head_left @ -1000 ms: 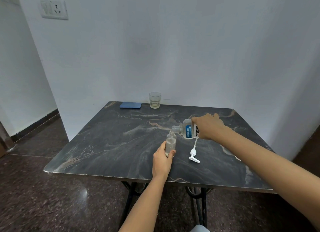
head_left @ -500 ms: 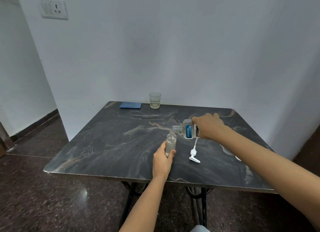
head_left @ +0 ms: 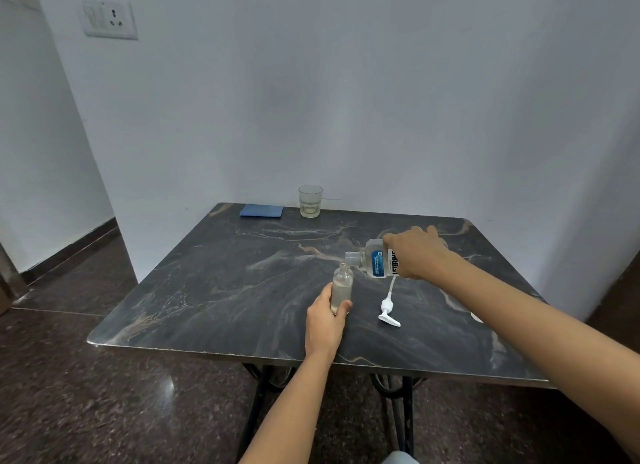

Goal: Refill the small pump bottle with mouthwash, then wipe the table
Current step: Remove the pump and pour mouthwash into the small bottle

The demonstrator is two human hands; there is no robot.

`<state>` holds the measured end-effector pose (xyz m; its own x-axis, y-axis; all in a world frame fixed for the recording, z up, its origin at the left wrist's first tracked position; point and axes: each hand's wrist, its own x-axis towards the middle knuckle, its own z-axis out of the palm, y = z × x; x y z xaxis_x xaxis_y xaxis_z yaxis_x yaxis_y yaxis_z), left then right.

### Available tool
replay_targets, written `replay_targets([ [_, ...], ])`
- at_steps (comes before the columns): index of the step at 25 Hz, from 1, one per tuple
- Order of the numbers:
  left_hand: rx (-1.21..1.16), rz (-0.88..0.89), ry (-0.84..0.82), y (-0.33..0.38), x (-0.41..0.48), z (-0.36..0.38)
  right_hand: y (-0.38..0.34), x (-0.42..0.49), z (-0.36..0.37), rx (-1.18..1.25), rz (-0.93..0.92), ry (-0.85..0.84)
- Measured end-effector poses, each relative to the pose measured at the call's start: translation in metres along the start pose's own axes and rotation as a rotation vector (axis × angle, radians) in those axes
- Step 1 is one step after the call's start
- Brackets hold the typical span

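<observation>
Dark veined stone table [head_left: 242, 290] looks smooth, both bottles clear plastic, the floor [head_left: 104, 394] glossy speckled stone.

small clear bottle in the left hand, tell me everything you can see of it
The small bottle is clear, with a round body, rounded shoulders and a short open neck. It stands upright on the dark marbled table, near its front. The left hand wraps its lower half. Pale liquid seems to sit inside. The tilted mouthwash bottle has its mouth just above the neck, to the right.
</observation>
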<state>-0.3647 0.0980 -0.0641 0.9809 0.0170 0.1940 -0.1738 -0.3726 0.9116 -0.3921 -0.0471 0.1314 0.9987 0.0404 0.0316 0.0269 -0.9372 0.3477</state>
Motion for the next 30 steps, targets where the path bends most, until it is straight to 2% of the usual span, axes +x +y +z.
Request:
replay_targets([
  [30, 0.000, -0.007, -0.005, -0.0033, 0.0016, 0.0013, -0.0028, 0.0040, -0.0010, -0.032, 0.017, 0.017],
])
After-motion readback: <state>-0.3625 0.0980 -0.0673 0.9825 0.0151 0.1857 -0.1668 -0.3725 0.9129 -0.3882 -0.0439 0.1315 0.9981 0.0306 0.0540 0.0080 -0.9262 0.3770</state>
